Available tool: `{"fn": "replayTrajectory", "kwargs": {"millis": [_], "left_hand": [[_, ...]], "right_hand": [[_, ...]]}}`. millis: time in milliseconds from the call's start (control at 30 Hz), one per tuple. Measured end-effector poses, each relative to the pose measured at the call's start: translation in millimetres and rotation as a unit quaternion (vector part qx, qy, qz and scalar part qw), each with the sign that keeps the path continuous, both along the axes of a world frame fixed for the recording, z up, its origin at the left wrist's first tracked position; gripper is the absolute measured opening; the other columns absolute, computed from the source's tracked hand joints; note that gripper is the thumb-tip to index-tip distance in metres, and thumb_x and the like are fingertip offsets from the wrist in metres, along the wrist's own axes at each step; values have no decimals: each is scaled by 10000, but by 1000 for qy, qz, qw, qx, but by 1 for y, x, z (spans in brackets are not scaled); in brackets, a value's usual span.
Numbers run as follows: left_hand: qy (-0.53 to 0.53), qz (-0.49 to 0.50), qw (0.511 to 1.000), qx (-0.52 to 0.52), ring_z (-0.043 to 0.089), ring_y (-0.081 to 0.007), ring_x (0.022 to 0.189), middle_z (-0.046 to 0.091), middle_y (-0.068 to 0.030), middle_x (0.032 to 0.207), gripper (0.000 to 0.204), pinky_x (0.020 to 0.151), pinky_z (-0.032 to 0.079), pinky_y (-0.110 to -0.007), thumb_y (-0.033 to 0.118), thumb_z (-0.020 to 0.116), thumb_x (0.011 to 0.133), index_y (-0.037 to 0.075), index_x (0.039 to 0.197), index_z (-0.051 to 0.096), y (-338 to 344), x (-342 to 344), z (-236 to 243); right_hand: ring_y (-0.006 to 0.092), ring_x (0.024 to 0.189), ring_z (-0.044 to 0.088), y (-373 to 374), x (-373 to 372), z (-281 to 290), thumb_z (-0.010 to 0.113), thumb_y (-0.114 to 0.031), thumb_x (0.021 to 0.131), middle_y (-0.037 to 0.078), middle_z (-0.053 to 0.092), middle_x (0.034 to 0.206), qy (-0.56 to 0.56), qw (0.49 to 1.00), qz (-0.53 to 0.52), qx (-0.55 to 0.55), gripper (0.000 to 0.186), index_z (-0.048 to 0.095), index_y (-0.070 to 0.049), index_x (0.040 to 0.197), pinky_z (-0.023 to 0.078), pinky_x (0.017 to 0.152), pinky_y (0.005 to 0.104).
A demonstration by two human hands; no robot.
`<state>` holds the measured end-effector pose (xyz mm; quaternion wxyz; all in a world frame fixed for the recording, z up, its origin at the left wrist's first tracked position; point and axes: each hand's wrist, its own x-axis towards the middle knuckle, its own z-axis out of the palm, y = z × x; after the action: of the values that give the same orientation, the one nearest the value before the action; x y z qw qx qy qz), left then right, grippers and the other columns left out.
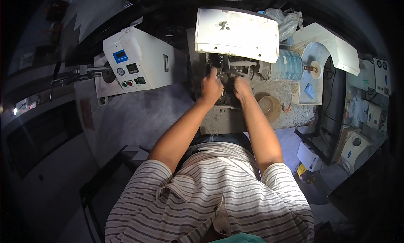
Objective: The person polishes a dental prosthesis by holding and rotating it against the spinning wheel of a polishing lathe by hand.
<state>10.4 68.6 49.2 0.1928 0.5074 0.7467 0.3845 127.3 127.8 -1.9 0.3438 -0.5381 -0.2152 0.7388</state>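
My left hand (211, 88) and my right hand (241, 87) are side by side over a dark, wet, mud-spattered trough (228, 100), under a white machine hood (237, 32). The fingers of both hands are curled in. Whatever they grip is small and partly hidden by the fingers and the dark behind. A pale rod-like shaft (243, 63) lies across the trough just beyond my right hand. To the right of my right wrist, a round, murky bowl (269, 107) sits on the dirty worktop (294, 116).
A large clear-blue water bottle (286, 65) lies right of the hood. Beyond it, a wheel on a spindle (313, 69) stands over a tray with a blue piece (310, 90). On the left is a white machine with a control panel (134, 60). A plastic bag (286, 23) lies behind.
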Motion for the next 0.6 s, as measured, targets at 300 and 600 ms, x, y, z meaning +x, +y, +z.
{"fn": "replayTrajectory", "kwargs": {"millis": [300,600], "left_hand": [[57,-55,994,69,599,-430,742,610,-266,865,391,623,496,-480,-52,528,666,-27,1057,516,-11,-10,-24],[13,18,1000,10,586,-431,772,610,-241,855,334,645,477,-473,-36,526,687,-15,1020,532,0,-4,-17]], "right_hand": [[157,751,588,-12,-3,5,591,36,773,93,651,854,23,999,11,36,157,657,55,915,457,693,273],[156,741,582,-7,-1,11,641,-9,752,83,654,844,5,999,11,45,163,665,43,905,445,692,264]]}}
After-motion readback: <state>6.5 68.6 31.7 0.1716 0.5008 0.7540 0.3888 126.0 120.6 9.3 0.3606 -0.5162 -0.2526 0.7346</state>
